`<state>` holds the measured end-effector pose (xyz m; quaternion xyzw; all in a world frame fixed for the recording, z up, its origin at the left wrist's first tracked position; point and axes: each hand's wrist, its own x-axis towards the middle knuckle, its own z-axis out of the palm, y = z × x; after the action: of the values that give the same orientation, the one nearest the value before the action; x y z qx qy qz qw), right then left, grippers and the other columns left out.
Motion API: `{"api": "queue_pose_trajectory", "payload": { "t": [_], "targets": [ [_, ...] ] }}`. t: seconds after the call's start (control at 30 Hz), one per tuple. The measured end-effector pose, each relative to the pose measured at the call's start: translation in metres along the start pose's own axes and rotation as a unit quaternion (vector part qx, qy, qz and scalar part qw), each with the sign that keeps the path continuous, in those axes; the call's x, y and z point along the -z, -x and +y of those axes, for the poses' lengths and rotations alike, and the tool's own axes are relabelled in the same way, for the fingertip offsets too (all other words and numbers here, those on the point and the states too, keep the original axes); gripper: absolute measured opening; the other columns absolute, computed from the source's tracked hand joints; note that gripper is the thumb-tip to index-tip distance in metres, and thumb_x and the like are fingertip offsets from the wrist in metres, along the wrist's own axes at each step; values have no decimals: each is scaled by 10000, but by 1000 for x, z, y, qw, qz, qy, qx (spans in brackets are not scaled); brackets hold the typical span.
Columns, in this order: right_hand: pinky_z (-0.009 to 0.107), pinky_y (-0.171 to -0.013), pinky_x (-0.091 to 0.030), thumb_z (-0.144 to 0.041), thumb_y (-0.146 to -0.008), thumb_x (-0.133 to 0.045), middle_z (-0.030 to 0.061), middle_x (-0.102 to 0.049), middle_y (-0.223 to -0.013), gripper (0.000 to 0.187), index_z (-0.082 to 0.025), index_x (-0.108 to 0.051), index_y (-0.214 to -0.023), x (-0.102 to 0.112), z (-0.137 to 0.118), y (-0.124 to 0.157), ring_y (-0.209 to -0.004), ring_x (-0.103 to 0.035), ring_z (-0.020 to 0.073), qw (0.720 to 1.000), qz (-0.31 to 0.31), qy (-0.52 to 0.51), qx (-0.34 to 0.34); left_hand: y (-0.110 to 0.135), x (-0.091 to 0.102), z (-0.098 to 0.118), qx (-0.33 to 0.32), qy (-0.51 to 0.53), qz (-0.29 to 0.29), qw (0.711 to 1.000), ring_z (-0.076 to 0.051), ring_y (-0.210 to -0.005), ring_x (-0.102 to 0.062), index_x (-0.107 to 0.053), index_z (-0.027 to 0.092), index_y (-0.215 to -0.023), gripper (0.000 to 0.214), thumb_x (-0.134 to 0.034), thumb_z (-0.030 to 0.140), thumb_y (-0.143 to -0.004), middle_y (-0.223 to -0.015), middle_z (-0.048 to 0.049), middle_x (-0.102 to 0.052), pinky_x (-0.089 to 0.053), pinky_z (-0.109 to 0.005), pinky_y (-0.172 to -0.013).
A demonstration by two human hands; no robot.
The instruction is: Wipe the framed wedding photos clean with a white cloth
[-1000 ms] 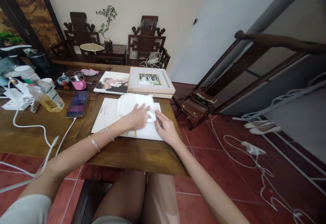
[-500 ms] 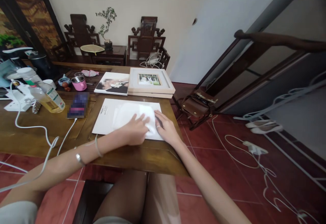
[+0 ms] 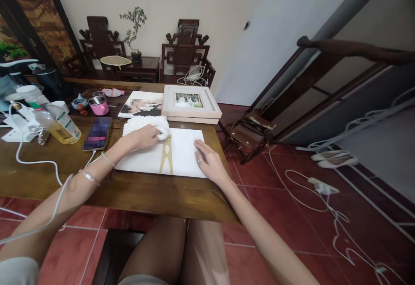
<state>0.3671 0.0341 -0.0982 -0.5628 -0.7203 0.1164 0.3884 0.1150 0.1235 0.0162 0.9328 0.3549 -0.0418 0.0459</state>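
Observation:
A white flat board [image 3: 183,155] with a gold stand strip [image 3: 167,160] lies on the wooden table [image 3: 155,192] in front of me. My left hand [image 3: 144,136] is closed on a white cloth [image 3: 142,124] at the board's far left corner. My right hand [image 3: 207,164] rests flat and open on the board's right edge, fingers spread.
A pale wooden picture frame [image 3: 191,102] and a photo print [image 3: 142,104] lie beyond the board. A phone [image 3: 97,133], an oil bottle [image 3: 60,123], a pink cup [image 3: 99,105] and white cables sit at left. A brown bag [image 3: 248,136] stands on the red tile floor at right.
My left hand has dragged the cloth from the board's right side to its far left corner, uncovering the gold stand strip. My right hand has stayed on the right edge.

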Motion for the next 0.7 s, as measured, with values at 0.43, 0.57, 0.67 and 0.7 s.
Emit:
{"api": "queue_pose_trajectory", "payload": {
  "t": [0.43, 0.57, 0.67, 0.7],
  "targets": [
    [487, -1139, -354, -281, -910, -422, 153, -569, -1362, 437, -119, -606, -1272, -2, 0, 1, -1321, -480, 272, 1000, 9, 10, -1, 124, -34, 49, -94, 6, -25, 995, -298, -1467, -166, -719, 156, -962, 313, -462, 72, -805, -1558, -75, -296, -186, -517, -1191],
    [503, -1133, -357, -272, -908, -426, 166, -568, -1359, 433, -111, -605, -1267, -2, 0, 2, -1320, -480, 275, 1000, 6, 14, 2, 89, -33, 29, -71, 4, -24, 997, -290, -1466, -172, -702, 141, -1008, 315, -435, 87, -850, -1552, -88, -302, -188, -519, -1189],
    [502, -1129, -361, -277, -908, -428, 174, -568, -1357, 436, -98, -606, -1264, -1, -1, 2, -1319, -481, 279, 1000, 4, 17, 0, 55, -31, 10, -42, 9, -24, 999, -294, -1461, -188, -689, 132, -944, 294, -405, 103, -874, -1548, -86, -310, -187, -552, -1175],
    [501, -1128, -363, -277, -908, -428, 172, -570, -1356, 434, -101, -607, -1263, -1, -1, 2, -1317, -484, 278, 1000, 5, 17, 0, 46, -30, 5, -33, 14, -15, 999, -295, -1460, -192, -679, 126, -923, 297, -387, 101, -879, -1545, -90, -314, -182, -575, -1167]
  ]
}}
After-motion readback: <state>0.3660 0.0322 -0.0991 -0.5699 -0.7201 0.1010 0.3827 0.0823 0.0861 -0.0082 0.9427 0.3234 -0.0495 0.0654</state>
